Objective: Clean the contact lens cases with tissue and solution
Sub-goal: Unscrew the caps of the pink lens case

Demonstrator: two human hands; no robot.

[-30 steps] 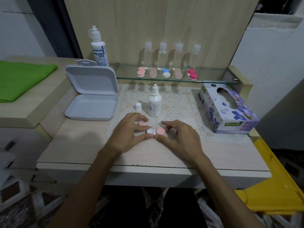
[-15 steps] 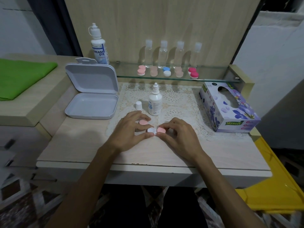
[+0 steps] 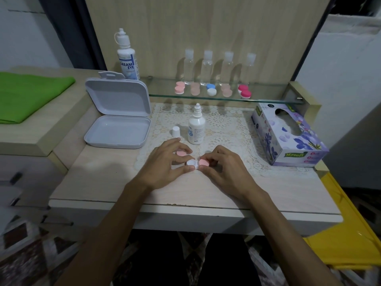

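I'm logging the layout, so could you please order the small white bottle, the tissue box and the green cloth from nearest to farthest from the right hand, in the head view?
From the right hand:
1. Small white bottle, just behind it on the lace mat.
2. Tissue box, off to the right.
3. Green cloth, far left on the raised ledge.

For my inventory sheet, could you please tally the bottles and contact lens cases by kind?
Clear bottles on the shelf: 4
Solution bottles: 2
Lens cases on the shelf: 5
Lens case in hand: 1
Total: 12
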